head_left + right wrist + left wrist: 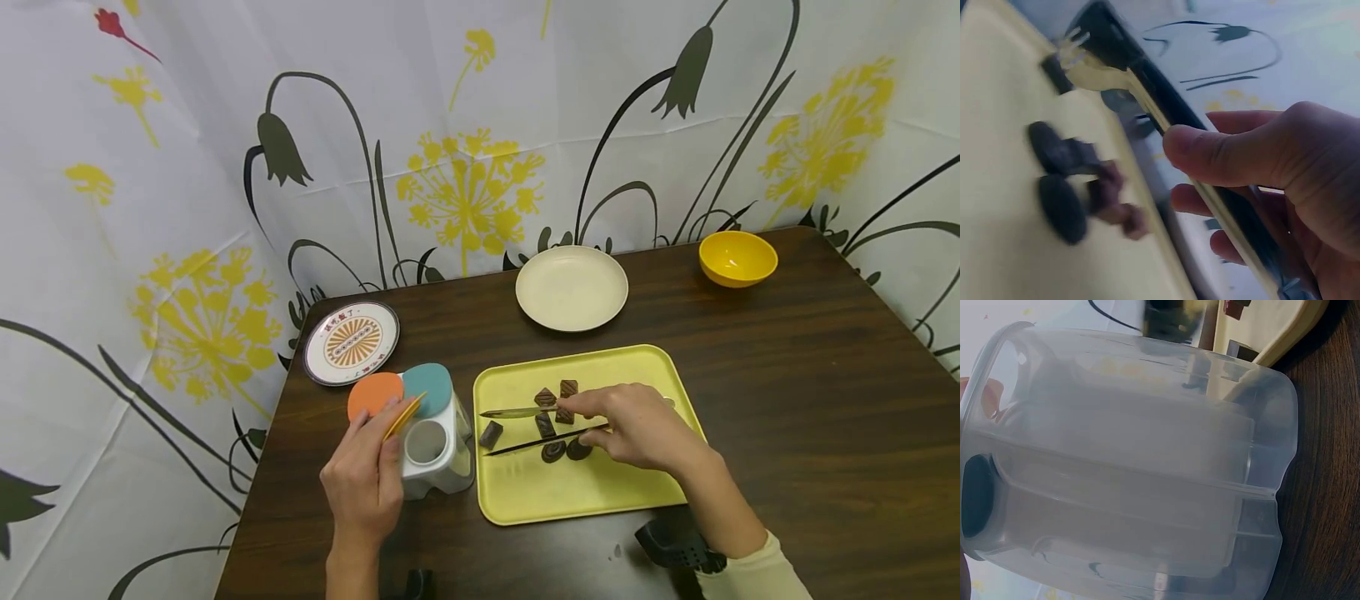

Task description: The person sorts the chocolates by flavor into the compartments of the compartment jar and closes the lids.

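Note:
My right hand (637, 425) grips a pair of black-and-gold tongs (1166, 106) low over the yellow tray (540, 500). The two tong arms are spread, their tips on either side of a dark chocolate (491, 435) near the tray's left edge. Several more chocolates (545, 427), square and round, lie under and beside the tongs. At the left, my left hand (360, 483) pinches a yellow lid (405, 415), seen edge-on and tilted up, between thumb and fingers. Below that lid is an uncovered round opening of a translucent container (1129, 456); its orange lid (372, 392) and teal lid (431, 385) lie flat.
A patterned plate (322, 358) stands behind the container at the left. Beyond the tray is a cream plate (572, 287), and a yellow bowl (738, 258) sits at the far right. A flower-printed curtain (480, 108) hangs along the back of the dark wooden table (810, 400).

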`<state>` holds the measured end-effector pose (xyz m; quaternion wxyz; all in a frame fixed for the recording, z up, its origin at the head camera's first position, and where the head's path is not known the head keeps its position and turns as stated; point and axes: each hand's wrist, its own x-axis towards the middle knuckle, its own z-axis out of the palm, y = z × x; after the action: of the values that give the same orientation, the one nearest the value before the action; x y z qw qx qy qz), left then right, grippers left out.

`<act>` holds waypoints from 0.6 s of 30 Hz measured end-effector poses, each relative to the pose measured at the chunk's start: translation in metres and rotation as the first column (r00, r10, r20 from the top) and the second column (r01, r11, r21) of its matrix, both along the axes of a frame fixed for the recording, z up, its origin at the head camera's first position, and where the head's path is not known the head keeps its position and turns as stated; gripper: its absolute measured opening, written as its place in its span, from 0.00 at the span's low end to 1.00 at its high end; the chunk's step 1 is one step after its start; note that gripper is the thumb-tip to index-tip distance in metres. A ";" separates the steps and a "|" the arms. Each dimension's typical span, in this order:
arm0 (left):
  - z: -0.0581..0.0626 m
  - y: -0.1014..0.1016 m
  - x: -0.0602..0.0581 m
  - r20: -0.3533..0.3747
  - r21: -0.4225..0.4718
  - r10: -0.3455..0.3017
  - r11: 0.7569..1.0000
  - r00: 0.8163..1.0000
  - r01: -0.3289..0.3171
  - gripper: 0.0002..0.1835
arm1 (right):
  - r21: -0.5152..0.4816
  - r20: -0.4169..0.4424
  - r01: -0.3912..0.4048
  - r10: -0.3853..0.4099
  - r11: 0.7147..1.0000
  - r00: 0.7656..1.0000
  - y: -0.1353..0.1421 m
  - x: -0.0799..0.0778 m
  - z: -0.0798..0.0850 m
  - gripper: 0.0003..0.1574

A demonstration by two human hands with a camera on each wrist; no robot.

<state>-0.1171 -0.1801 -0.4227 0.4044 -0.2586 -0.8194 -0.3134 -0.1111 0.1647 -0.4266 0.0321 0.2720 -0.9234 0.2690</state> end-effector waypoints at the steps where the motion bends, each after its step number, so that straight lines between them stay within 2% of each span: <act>1: 0.000 0.000 0.000 -0.001 0.001 -0.002 1.000 1.000 0.002 0.19 | 0.017 0.003 0.001 -0.001 1.000 1.000 -0.002 -0.001 -0.004 0.33; 9: 0.001 0.003 -0.003 -0.008 0.003 -0.016 1.000 1.000 0.016 0.19 | 0.050 -0.048 0.039 -0.037 0.998 0.998 -0.019 -0.004 -0.020 0.33; 18: 0.000 0.000 -0.002 -0.015 0.000 0.005 1.000 1.000 -0.005 0.17 | 0.049 -0.010 0.058 -0.058 0.997 0.998 -0.022 -0.007 -0.025 0.29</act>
<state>-0.1187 -0.1801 -0.4231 0.4114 -0.2587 -0.8170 -0.3103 -0.1180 0.1424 -0.4513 0.0370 0.2470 -0.9370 0.2441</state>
